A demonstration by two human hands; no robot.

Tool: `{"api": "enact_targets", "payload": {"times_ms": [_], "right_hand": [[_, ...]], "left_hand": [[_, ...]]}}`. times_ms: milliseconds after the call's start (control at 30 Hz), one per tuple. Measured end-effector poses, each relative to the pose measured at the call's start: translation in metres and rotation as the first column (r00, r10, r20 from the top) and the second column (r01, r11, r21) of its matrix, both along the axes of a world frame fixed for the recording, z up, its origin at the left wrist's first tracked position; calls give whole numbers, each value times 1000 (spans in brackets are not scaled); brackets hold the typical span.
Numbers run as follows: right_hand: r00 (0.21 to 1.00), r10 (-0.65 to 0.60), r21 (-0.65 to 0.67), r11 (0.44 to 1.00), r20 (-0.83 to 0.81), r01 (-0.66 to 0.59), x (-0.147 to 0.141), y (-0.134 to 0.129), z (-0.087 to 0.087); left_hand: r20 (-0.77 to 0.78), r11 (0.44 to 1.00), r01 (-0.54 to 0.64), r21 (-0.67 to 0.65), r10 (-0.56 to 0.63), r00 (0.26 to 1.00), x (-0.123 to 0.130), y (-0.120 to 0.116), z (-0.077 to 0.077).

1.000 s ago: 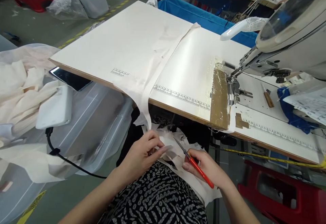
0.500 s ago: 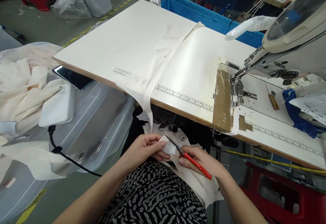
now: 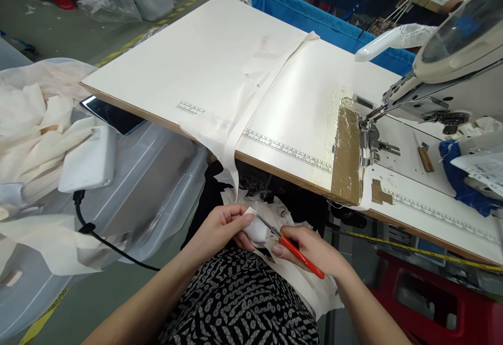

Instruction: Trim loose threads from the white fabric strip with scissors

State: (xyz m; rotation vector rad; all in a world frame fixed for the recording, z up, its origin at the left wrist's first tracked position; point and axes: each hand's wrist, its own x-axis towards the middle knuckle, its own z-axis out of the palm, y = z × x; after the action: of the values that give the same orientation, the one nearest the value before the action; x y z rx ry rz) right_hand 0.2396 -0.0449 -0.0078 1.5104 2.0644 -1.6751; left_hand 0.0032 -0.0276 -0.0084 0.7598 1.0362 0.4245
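Over my lap, my left hand (image 3: 228, 225) pinches the edge of a small white fabric piece (image 3: 257, 229) between thumb and fingers. My right hand (image 3: 308, 245) is closed around red-handled scissors (image 3: 301, 256), whose blades point up and left along the top edge of that piece. Whether the blades are parted I cannot tell. Cream fabric (image 3: 306, 282) lies across my lap beneath both hands. A long cream fabric strip (image 3: 236, 135) runs over the white table (image 3: 188, 57) and hangs off its front edge toward my hands.
At the right, a sewing machine (image 3: 463, 78) stands on the table, near a wooden-handled tool (image 3: 424, 157). To the left are a clear plastic bin (image 3: 157, 177), a white power bank (image 3: 88, 159) with a black cable, and heaped cream fabric (image 3: 35, 135). A red stool (image 3: 436, 303) is lower right.
The white piece has turned in my left hand and more of its face shows below the blades. The scissors have shifted slightly left. My view has moved a little.
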Motion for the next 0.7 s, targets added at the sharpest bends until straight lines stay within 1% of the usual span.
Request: {"api": "enact_targets", "payload": {"times_ms": [267,500,567,700], "right_hand": [[992,-6,130,992,127,-10,-4,-7,1],[990,-35,144,989,139,15,-6,-11,0],[982,-30,159,987,185,1,-5,-10,1],[965,13,230,970,261,-75,-5,-7,6]], "left_hand": [[8,1000,-7,1,7,1000,1,-1,0],[43,1000,0,2,0,999,-2,-1,-4],[41,1000,5,1,-5,999,-2,-2,-4],[46,999,33,-9,-33,998,-1,-3,-4]]}}
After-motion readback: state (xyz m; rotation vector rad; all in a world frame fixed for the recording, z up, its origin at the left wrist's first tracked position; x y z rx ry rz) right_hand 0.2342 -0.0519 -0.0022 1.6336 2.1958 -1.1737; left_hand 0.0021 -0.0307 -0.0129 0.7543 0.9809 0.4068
